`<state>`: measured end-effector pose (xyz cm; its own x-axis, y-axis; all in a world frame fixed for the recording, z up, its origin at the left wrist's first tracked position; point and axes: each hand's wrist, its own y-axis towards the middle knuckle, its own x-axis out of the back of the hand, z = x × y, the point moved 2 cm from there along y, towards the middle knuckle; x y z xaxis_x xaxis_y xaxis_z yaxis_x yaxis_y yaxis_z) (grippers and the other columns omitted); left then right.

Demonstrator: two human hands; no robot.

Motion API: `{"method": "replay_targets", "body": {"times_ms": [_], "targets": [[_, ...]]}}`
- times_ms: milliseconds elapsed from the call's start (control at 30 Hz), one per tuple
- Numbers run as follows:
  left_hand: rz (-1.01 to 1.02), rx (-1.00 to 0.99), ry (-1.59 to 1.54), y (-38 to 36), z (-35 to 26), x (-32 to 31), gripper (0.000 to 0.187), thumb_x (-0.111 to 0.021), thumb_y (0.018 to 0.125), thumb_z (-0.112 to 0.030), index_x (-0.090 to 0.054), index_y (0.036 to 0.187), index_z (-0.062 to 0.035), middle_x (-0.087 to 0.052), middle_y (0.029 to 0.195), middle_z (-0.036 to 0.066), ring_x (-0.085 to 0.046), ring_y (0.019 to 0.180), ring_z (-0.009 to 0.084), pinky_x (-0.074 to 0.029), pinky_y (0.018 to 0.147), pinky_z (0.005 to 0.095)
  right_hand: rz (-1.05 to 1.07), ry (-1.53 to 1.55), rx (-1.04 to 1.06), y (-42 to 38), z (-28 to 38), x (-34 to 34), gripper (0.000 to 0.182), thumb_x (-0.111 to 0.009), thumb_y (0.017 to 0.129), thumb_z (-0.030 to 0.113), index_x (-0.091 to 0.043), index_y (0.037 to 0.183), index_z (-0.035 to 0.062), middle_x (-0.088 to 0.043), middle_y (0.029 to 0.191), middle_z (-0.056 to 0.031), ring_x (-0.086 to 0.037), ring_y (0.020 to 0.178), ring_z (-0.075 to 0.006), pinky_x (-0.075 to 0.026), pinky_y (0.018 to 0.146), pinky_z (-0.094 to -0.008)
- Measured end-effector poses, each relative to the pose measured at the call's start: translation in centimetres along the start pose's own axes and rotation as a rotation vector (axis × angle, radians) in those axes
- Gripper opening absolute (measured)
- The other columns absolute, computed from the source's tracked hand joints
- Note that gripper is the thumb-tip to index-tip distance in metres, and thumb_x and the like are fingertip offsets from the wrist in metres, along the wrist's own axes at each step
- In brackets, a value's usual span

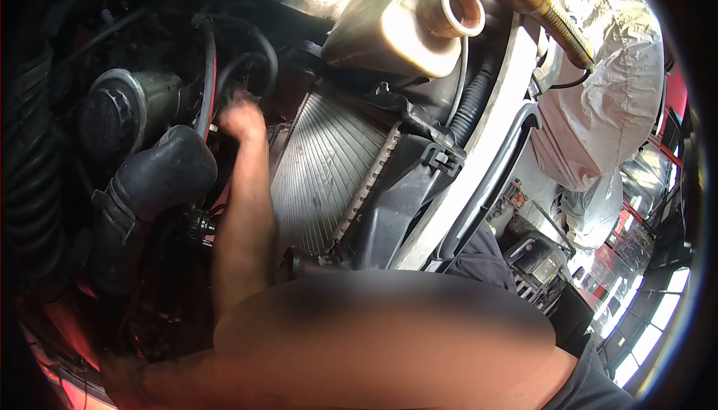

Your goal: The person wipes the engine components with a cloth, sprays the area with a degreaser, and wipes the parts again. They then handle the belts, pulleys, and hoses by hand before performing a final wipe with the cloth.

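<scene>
Deep in an engine bay, my right hand (243, 117) reaches in beside a thin black hose (268, 58) and a red-edged cable (210, 73). Its fingers look curled, slightly blurred, and whatever they touch is lost in shadow. The right forearm passes along the finned face of a radiator (321, 163). A second forearm, apparently my left, stretches across the bottom toward the dark lower left, and its hand does not show. A blurred oval covers part of the arms. Left of my right hand are a fat black elbow hose (168, 170) and a round metal canister (116, 114).
A pale plastic tank (396, 25) with an open neck stands above the radiator. Beside it run a corrugated hose (471, 107) and a white frame rail (464, 193). A ribbed black duct (30, 163) borders the left. Light sheeting (598, 111) hangs at right.
</scene>
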<state>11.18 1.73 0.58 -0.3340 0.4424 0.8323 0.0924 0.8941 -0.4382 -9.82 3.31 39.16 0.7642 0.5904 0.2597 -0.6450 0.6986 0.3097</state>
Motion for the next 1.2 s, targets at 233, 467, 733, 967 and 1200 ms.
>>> {"method": "replay_targets", "body": {"times_ms": [233, 467, 733, 967, 1200], "targets": [[-0.363, -0.687, -0.014, -5.0, -0.1, 3.9, 0.042, -0.066, 0.084, -0.01, -0.065, 0.124, 0.0009, -0.061, 0.125, 0.018, -0.057, 0.114, 0.037, -0.05, 0.094, 0.0497, -0.013, -0.006, 0.005, 0.1, 0.3, 0.6, 0.024, -0.061, 0.094, 0.019, -0.072, 0.108, 0.003, -0.073, 0.101, -0.0115, -0.071, 0.089, -0.022, -0.056, 0.078, -0.0343], [-0.064, -0.576, 0.739, -0.9, -3.2, 2.3, 0.047, -0.057, 0.095, -0.017, -0.056, 0.14, -0.0032, -0.057, 0.138, 0.019, -0.062, 0.119, 0.0308, -0.059, 0.091, 0.0377, -0.014, -0.001, -0.002, 0.1, 0.0, 0.3, 0.024, -0.061, 0.094, 0.019, -0.072, 0.108, 0.003, -0.073, 0.101, -0.0112, -0.071, 0.089, -0.0217, -0.056, 0.079, -0.034], [0.118, -0.651, 0.714, -0.7, -2.0, 2.5, 0.027, -0.056, 0.095, -0.017, -0.069, 0.116, -0.0079, -0.064, 0.12, 0.015, -0.069, 0.103, 0.029, -0.06, 0.082, 0.0395, -0.004, -0.001, 0.002, -0.9, 0.3, 0.0, 0.024, -0.061, 0.095, 0.019, -0.071, 0.109, 0.003, -0.073, 0.101, -0.011, -0.071, 0.089, -0.0213, -0.056, 0.079, -0.0336], [0.26, -0.881, 0.086, -11.3, 5.4, 11.3, 0.051, -0.072, 0.076, -0.008, -0.067, 0.126, -0.0071, -0.065, 0.12, 0.017, -0.067, 0.106, 0.0343, -0.055, 0.095, 0.0436, 0.078, -0.018, -0.004, -8.4, 2.1, -0.6, 0.024, -0.061, 0.095, 0.02, -0.071, 0.11, 0.003, -0.073, 0.102, -0.0107, -0.071, 0.089, -0.021, -0.056, 0.079, -0.0332], [0.363, -0.006, -0.904, -21.8, 18.5, 26.6, 0.041, -0.07, 0.078, -0.006, -0.071, 0.119, -0.0051, -0.071, 0.114, 0.02, -0.068, 0.108, 0.0389, -0.053, 0.098, 0.0435, 0.175, -0.091, -0.152, -23.5, 6.0, 3.7, 0.024, -0.061, 0.096, 0.02, -0.071, 0.111, 0.003, -0.073, 0.102, -0.0105, -0.071, 0.089, -0.0206, -0.056, 0.08, -0.0329]]}}
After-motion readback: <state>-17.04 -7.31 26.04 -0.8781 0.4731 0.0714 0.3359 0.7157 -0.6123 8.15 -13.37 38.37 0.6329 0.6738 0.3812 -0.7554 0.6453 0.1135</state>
